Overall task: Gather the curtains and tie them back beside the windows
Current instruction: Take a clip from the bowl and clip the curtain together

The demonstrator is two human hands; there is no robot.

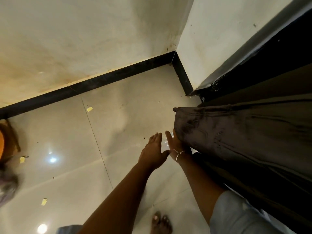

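Grey curtain (236, 135): right of view, gathered in long folds, bunched lower end over the tiled floor (76, 166) near the wall corner; contact with floor not determinable. Upper part cut off by frame edge. Dark strip behind the folds: too dark to identify.

Right grip (174, 143), chain bracelet (179, 153) at wrist: wide, fingers straight, flat against the bunched end; far edge hidden by cloth.

Left grip (154, 148): wide, fingers straight, holding nothing, just beside the right, clear of the cloth.

Bare foot (161, 222): bottom edge, partly cut off.

Orange object (3, 142): left edge, cropped and blurred, not identifiable.
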